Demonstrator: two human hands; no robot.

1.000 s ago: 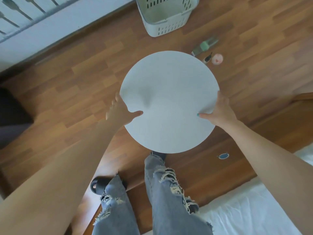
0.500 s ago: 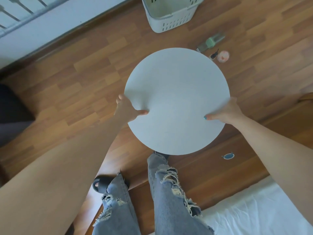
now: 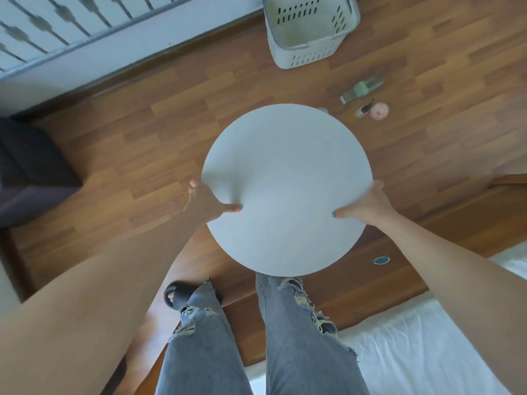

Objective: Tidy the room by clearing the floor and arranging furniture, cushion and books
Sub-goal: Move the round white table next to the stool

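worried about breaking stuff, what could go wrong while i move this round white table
The round white table hides the floor beneath it, so it could knock the green bottle and pink-lidded jar lying beyond its far edge. The left hand and right hand grip only its near half, so it might tip forward.

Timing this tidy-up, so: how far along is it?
Little looks done: the basket looks empty. In hand: left hand and right hand have a grip on the table rim. Left: green bottle, small bottle, pink jar and a blue thing lie on the floor.
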